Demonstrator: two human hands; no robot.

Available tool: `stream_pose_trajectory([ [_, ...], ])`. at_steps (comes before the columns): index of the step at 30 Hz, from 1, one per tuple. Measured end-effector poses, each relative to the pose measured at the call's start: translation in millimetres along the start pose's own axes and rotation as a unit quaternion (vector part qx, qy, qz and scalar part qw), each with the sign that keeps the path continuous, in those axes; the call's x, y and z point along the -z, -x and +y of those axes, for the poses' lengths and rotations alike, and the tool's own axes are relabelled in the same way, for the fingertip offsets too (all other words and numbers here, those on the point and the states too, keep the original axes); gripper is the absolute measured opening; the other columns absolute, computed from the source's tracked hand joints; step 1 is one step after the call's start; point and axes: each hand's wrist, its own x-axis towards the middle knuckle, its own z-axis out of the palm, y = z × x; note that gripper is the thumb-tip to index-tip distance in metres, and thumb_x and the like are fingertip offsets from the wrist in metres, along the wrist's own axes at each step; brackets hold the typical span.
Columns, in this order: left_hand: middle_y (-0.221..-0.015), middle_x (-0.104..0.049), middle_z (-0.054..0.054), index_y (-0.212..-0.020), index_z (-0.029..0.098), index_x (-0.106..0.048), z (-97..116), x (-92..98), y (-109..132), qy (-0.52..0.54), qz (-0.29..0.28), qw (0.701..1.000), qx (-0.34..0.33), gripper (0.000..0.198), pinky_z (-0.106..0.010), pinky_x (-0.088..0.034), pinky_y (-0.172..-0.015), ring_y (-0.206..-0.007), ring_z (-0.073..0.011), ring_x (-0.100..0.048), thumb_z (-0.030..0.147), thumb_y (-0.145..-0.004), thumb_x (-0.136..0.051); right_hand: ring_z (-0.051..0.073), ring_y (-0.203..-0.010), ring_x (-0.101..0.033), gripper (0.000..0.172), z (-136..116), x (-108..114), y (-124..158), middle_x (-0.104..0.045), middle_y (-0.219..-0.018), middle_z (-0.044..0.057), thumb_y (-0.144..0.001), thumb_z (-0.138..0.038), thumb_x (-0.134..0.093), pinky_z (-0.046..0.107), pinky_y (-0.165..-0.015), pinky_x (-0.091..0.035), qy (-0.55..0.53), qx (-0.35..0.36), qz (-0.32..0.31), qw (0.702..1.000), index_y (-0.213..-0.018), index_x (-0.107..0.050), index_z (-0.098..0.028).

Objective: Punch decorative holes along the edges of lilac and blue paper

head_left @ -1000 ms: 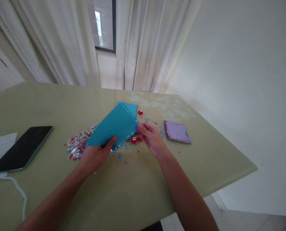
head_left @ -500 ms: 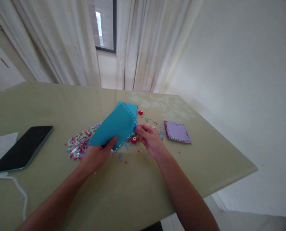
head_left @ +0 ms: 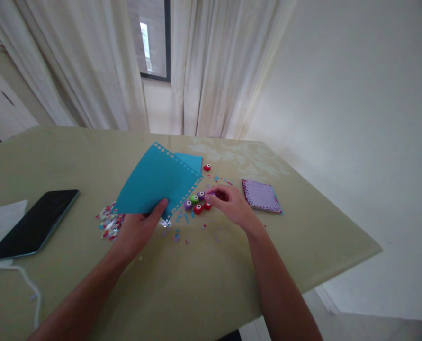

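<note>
In my left hand [head_left: 139,232] is a blue sheet of paper [head_left: 157,182], the thumb on top and the other fingers hidden beneath. Rows of small cut-out shapes run along its upper-right and right edges. My right hand [head_left: 230,203] is pinched on a small purple piece [head_left: 212,193], probably a mini paper punch, mostly covered by the fingers. Right beside those fingertips stand several small eye-like punches in purple, green and red, among them a red punch [head_left: 198,209]. Another red punch [head_left: 207,167] sits farther back.
A blue paper stack [head_left: 193,162] lies behind the sheet. To the right is a pile of punched purple cards [head_left: 263,195]. Colourful confetti [head_left: 107,220] lies left of my left hand. A black tablet [head_left: 35,222] rests on white paper [head_left: 4,215], near a white cable [head_left: 33,286].
My right hand has moved off the sheet's edge, slightly right, with the purple piece. The blue sheet has shifted left and turned, uncovering several punches on the table.
</note>
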Motion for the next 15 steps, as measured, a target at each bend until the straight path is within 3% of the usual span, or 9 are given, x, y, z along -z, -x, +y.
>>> stream_pose_trajectory([
  [4,-0.069,-0.074,-0.004,-0.07,0.027,-0.068,1,-0.2,0,0.004,0.007,1.0,-0.007,0.037,-0.038,-0.058,-0.072,-0.075,-0.0299,-0.07,0.063,-0.079,-0.069,0.017,-0.07,-0.058,0.022,2,15,7,-0.069,-0.078,-0.001,-0.084,-0.037,-0.082,0.03,-0.068,-0.04,0.196,-0.019,0.0,0.98,-0.096,-0.075,-0.021],
  [7,-0.059,-0.066,-0.002,-0.064,0.026,-0.063,1,-0.5,0,0.02,0.007,1.0,-0.01,0.04,-0.033,-0.049,-0.056,-0.059,-0.0235,-0.061,0.063,-0.078,-0.071,0.02,-0.083,-0.064,0.014,0,20,12,-0.073,-0.091,0.003,-0.085,-0.021,-0.076,0.031,-0.077,-0.043,0.308,-0.016,-0.049,0.95,-0.099,-0.075,-0.02],
  [11,-0.043,-0.051,0.001,-0.049,0.026,-0.051,0,0.5,-1,0.046,-0.006,0.999,0.004,0.055,-0.029,-0.035,-0.044,-0.042,-0.0158,-0.046,0.068,-0.078,-0.073,0.026,-0.102,-0.069,0.031,0,17,15,-0.077,-0.116,0.011,-0.084,-0.012,-0.071,0.034,-0.087,-0.045,0.389,-0.034,-0.071,0.918,-0.114,-0.074,-0.018],
  [15,-0.053,-0.066,-0.004,-0.061,0.022,-0.065,-5,1.5,-5,0.107,0.01,0.993,0.054,0.054,-0.029,-0.043,-0.047,-0.048,-0.0183,-0.059,0.073,-0.08,-0.071,0.03,-0.098,-0.072,0.027,3,13,14,-0.079,-0.109,0.015,-0.088,-0.01,-0.067,0.036,-0.082,-0.046,0.451,-0.073,-0.07,0.887,-0.113,-0.073,-0.016],
])
